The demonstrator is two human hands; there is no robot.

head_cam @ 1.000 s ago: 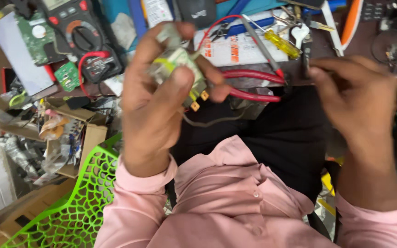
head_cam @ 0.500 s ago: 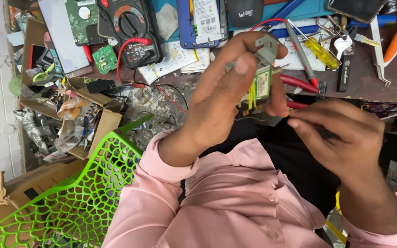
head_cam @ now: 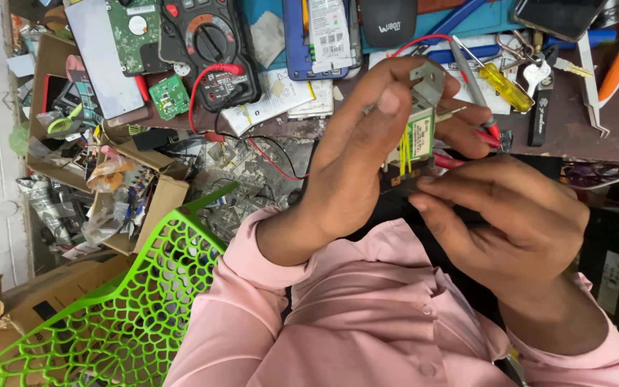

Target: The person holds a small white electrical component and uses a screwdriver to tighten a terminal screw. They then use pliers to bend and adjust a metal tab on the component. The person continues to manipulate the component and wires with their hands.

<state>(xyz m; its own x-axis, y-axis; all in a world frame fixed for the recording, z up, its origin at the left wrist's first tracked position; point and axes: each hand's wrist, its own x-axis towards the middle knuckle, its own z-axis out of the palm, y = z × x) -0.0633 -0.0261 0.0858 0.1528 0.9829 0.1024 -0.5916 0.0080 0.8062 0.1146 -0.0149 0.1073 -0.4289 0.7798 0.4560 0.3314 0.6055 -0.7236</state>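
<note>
Above the lap, short of the tabletop [head_cam: 610, 136] edge, the left hand [head_cam: 352, 179] grips the upright component [head_cam: 418, 129]; right hand [head_cam: 510, 222] fingers pinch its lower end.

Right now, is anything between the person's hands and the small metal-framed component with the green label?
Nothing visible: the left hand grips the small metal-framed component with green label, and the right hand touches its lower end.

I count two hands [head_cam: 367, 165] on one small metal part [head_cam: 423, 107], one black meter [head_cam: 213, 46], one yellow screwdriver [head_cam: 499, 82], one green chair [head_cam: 123, 308], and two green circuit boards [head_cam: 168, 95].
</note>
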